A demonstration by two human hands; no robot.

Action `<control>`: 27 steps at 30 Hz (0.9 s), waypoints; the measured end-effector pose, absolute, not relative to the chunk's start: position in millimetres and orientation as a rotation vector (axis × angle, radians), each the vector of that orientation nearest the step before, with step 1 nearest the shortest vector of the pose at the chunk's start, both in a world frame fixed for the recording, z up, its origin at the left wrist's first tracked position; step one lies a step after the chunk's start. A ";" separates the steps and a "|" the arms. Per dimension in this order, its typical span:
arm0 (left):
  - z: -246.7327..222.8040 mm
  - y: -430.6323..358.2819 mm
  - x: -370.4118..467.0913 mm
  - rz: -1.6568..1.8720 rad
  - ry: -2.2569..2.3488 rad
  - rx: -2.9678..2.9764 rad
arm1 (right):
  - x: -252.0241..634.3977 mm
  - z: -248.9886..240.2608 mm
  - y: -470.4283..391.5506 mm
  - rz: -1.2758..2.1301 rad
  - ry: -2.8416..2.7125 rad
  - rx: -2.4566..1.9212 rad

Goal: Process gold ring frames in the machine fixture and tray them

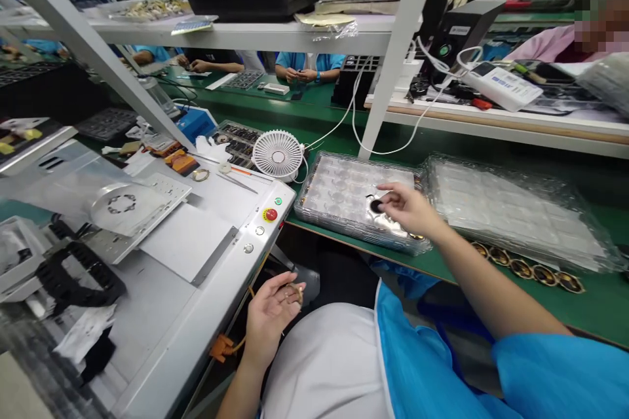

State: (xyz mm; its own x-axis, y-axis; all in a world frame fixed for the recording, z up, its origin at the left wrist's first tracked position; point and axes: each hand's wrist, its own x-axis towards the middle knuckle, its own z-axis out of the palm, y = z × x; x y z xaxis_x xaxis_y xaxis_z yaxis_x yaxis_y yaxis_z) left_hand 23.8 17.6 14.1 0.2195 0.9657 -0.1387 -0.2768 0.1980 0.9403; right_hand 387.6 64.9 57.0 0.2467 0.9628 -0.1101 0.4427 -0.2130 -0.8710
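My right hand (407,208) pinches a small black round part (377,206) above a clear plastic tray (339,219). Pale film covers much of that tray, and shiny round parts show near its front right corner. Low in front of my body, my left hand (274,306) is turned palm up with curled fingers. A small gold-coloured ring (299,294) rests at its fingertips; its far side is partly hidden.
Right of the tray lies another stack of clear trays (511,209), with several gold-rimmed round parts (521,268) in front. A white fan (278,156) stands behind. At left, a machine carries a red button (270,215) and tweezers (238,183). A shelf post (400,46) rises ahead; co-workers sit beyond.
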 end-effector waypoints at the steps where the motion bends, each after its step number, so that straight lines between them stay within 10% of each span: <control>1: 16.4 18.4 26.1 1.009 0.850 0.988 | 359.9 53.1 63.7 1.085 -1.231 -1.582; 7: 25.4 23.6 26.8 0.925 0.584 1.114 | 216.6 39.9 55.2 1.593 -1.103 -0.978; 14: 33.9 23.3 -8.2 0.861 0.714 1.153 | 205.1 50.0 69.6 0.948 -1.853 -1.043; 27: 26.9 16.7 -17.7 1.061 0.685 0.780 | 189.6 62.3 93.3 0.974 -1.937 -0.956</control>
